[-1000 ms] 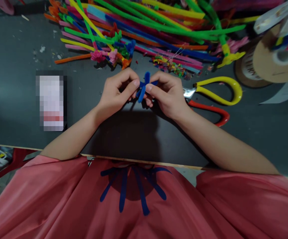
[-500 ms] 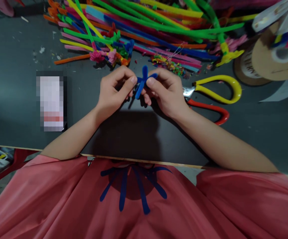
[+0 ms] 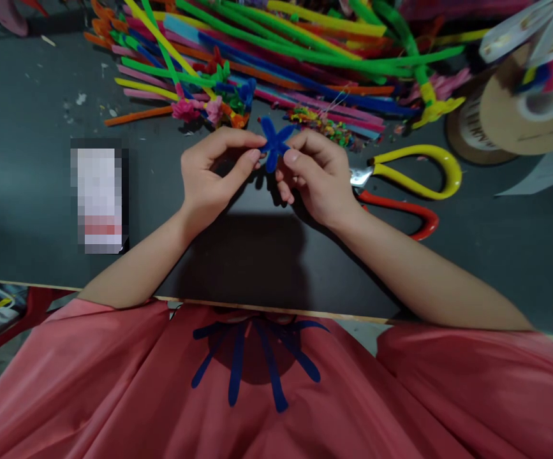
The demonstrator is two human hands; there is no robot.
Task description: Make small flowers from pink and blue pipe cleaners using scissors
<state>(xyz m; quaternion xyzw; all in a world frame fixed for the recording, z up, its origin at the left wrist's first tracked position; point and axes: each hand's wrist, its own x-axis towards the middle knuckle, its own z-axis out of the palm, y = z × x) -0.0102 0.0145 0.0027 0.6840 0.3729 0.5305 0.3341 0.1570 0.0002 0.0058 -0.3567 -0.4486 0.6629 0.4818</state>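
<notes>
Change: since 1 second ago our 2 hands have lifted the blue piece up the bench toward the coloured pile, and its arms, which lay crossed like an X, now spread into a star.
Left hand: our left hand [image 3: 212, 173] is closed on the blue pipe-cleaner star [image 3: 273, 141], thumb and forefinger pinching its left side.
Right hand: our right hand [image 3: 318, 175] pinches the star's right side the same way, thumb tip just under the star's middle.
Hands together: both are clamped on the one star, fingertips nearly meeting, wrists apart.
Star: held above the bench [image 3: 27, 191], not resting on it, just in front of the pile's near edge; we count about 5 short arms.
Pile: long pipe cleaners [image 3: 276, 57] in green, yellow, pink, orange and blue lie across the far side of the bench.
Finished bits: small pink flowers [image 3: 199, 109] sit beside the left hand's fingertips at the pile's edge.
Scissors: a pair of scissors [image 3: 414, 188] with 1 yellow and 1 red handle lies just right of the right hand, blades hidden behind it.
Spool: a cardboard ribbon spool [image 3: 525, 115] stands at the far right.
Lap: blue pipe-cleaner pieces [image 3: 257, 363] lie fanned out on our pink garment [image 3: 113, 395] below the bench edge.
Left side: a blurred white rectangle [image 3: 98, 199] lies well apart from the hands.
</notes>
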